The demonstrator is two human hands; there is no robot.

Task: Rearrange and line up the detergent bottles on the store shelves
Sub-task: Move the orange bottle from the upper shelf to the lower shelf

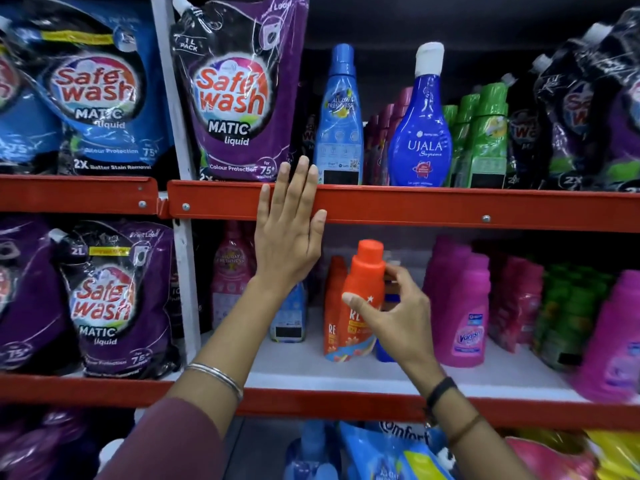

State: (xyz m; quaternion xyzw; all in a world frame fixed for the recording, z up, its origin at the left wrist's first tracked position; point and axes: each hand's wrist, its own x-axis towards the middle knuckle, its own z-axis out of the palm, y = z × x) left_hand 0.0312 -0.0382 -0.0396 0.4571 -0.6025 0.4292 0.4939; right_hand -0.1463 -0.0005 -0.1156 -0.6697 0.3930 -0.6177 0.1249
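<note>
Here the right hand (394, 317) gripped the orange bottle (363, 299) on the middle shelf (346, 375), left hand (291, 230) open flat on the red rail (450, 209); best set upright, label forward, flush with its orange neighbour (334, 306).

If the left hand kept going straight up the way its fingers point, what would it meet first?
Probably the purple Safe wash pouch on the upper shelf; the left hand lies flat over the red shelf edge, fingertips already near the pouch's bottom corner. Depth is unclear.
</note>
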